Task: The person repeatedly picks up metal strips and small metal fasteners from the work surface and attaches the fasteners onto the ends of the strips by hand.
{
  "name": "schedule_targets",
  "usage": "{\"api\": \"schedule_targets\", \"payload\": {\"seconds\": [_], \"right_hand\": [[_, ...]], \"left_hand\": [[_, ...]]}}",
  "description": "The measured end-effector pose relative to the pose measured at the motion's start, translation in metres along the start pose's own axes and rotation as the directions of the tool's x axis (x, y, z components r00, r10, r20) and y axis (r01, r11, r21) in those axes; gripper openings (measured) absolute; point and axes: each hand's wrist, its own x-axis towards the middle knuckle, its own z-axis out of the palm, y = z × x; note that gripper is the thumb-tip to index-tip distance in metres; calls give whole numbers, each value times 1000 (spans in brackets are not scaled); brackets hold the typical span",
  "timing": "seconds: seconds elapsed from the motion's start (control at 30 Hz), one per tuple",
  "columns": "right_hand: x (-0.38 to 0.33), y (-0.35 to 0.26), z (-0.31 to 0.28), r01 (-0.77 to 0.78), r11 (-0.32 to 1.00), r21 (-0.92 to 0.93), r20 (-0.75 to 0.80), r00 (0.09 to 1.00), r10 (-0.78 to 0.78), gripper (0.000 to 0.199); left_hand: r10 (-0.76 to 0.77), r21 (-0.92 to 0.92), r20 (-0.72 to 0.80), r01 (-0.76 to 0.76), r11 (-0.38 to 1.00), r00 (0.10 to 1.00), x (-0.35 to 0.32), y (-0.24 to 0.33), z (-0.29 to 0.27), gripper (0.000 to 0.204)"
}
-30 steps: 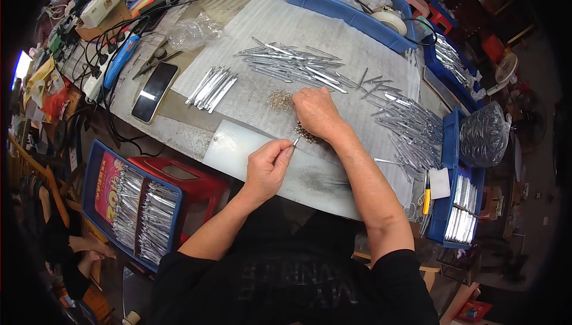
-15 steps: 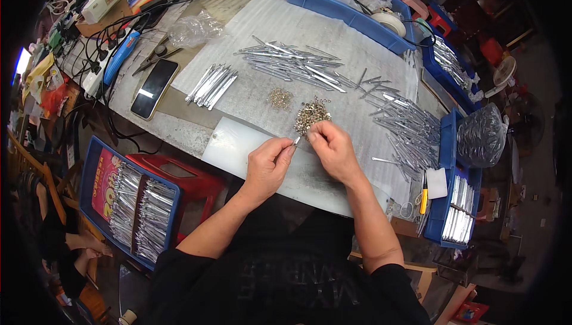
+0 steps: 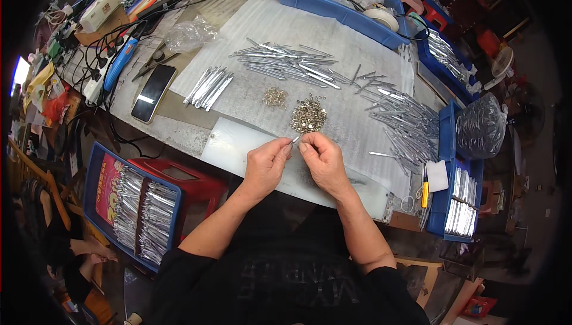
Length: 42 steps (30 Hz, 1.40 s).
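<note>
Between the thumb and fingers of my left hand (image 3: 266, 164) is a slim silver metal piece (image 3: 295, 140), of which only the tip shows. My right hand (image 3: 325, 163) is closed in a pinch right beside that tip; whatever it holds is too small to make out. Just beyond my fingers lies a heap of small gold-coloured metal parts (image 3: 308, 116). A sparser heap of tiny brass-coloured bits (image 3: 274, 97) sits to its left. Farther back are loose slim silver pieces (image 3: 286, 61), with more silver pieces (image 3: 402, 122) spread at the right and a neat row of silver pieces (image 3: 208, 88) at the left.
A white board (image 3: 229, 144) lies along the near table edge. To the left are a phone (image 3: 154, 94) and cables. Blue bins (image 3: 342, 9) stand at the back and right; a yellow-handled cutter (image 3: 425, 195) lies near one. A divided blue crate (image 3: 89, 188) sits lower left by a red stool.
My right hand has moved from the edge of the gold-coloured heap toward me and left, meeting the silver piece's tip. My left hand has stayed nearly still. The view has shifted slightly.
</note>
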Motion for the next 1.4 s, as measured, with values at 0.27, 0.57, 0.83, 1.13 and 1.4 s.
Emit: {"api": "schedule_targets", "payload": {"seconds": [0.27,0.57,0.83,1.13,1.4], "right_hand": [[-5,8,0,-11,1000,28,-11,1000,11,11],[-9,9,1,-20,998,63,-20,1000,21,12],[-10,10,1,-50,996,77,-18,998,52,14],[-10,5,10,138,968,-210,-160,972,-174,10],[-9,8,11,153,955,-252,-149,969,-195,10]], "left_hand": [[-171,-213,93,187,959,981,-5,6,2,15],[-194,-304,103,216,928,976,-8,8,6,14],[-153,-253,70,166,953,986,-9,7,9,14],[-139,-201,39,144,969,989,-10,2,10,13],[-119,-109,18,120,987,993,-9,8,10,13]]}}
